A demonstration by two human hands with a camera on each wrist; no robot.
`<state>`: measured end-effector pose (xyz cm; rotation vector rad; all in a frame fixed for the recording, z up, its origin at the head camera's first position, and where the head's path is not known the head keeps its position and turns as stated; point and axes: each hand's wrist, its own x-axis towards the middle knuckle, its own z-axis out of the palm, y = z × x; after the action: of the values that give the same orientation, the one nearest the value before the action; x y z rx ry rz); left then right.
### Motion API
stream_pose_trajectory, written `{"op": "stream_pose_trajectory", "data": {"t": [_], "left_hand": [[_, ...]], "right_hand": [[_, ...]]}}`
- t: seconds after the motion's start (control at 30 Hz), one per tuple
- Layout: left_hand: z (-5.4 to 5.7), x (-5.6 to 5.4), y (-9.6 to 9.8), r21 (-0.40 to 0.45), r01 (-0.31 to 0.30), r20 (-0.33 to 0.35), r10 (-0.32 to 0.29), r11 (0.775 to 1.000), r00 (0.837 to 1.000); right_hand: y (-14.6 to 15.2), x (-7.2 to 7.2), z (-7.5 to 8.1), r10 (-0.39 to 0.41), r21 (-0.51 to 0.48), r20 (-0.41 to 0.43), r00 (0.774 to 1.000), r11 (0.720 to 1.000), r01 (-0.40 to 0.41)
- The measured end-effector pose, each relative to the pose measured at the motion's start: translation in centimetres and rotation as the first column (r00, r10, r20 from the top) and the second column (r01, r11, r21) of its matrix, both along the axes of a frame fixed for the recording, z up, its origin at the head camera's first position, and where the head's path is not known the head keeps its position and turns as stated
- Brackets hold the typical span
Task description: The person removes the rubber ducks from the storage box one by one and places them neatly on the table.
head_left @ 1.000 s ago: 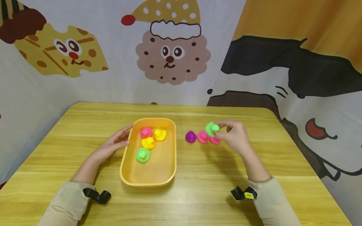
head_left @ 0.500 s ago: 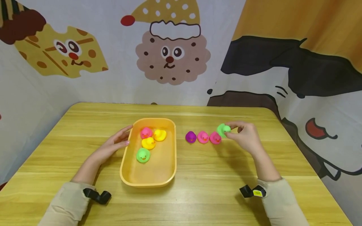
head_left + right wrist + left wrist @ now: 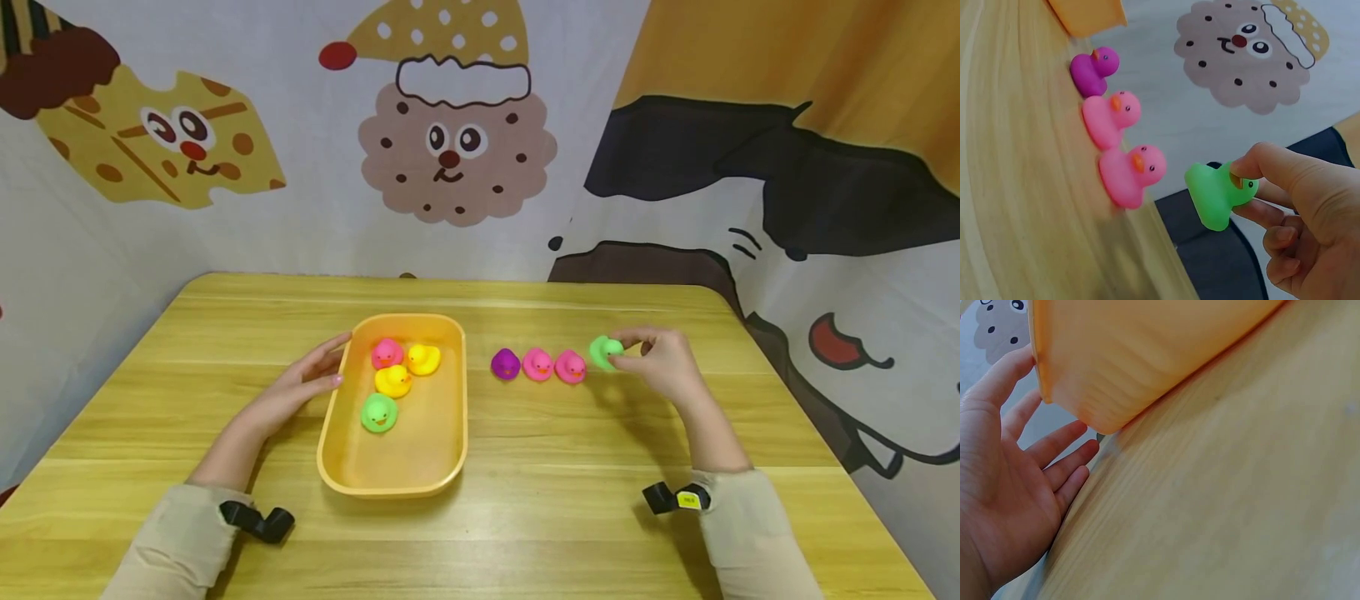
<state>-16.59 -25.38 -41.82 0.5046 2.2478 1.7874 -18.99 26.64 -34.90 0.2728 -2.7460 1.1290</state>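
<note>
My right hand [image 3: 662, 363] pinches a green rubber duck [image 3: 602, 352] between thumb and fingers, just right of a row of ducks. In the right wrist view that green duck [image 3: 1217, 194] is held by its head, above the table. The row runs from a purple duck [image 3: 506, 364] to a pink duck [image 3: 537, 364] and a second pink duck [image 3: 571, 367]. At the left wall of an orange tray [image 3: 460, 417], my left hand [image 3: 300, 385] touches the rim with its fingers extended. The left wrist view shows its fingers [image 3: 1007, 378] against the tray's side.
Inside the tray lie a pink duck [image 3: 387, 353], a yellow duck [image 3: 424, 359], another yellow duck [image 3: 393, 381] and a green duck [image 3: 379, 412]. The wooden table [image 3: 540, 517] ends at a wall hanging [image 3: 457, 242] printed with cartoon figures.
My right hand has carried the green duck rightward from above the right-hand pink duck and slightly lower, to beside the row. The left hand and tray have stayed in place.
</note>
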Motion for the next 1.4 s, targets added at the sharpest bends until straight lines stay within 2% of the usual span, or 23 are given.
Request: {"op": "stream_pose_trajectory", "data": {"t": [0.5, 1.13, 1.4], "left_hand": [[0.2, 0.0, 0.1, 0.0, 0.001, -0.001, -0.001, 1.0, 1.0], [0.1, 0.0, 0.1, 0.001, -0.001, 0.001, 0.001, 1.0, 1.0], [0.2, 0.1, 0.1, 0.0, -0.004, -0.001, 0.004, 1.0, 1.0]], "right_hand": [[1.3, -1.1, -2.2, 0.034, 0.002, 0.077, 0.996, 0.999, -0.034], [1.7, -1.8, -3.7, 0.064, 0.007, 0.117, 0.991, 0.998, -0.065], [1.9, -1.8, -4.1, 0.07, 0.013, 0.1, 0.993, 0.997, -0.072]]}}
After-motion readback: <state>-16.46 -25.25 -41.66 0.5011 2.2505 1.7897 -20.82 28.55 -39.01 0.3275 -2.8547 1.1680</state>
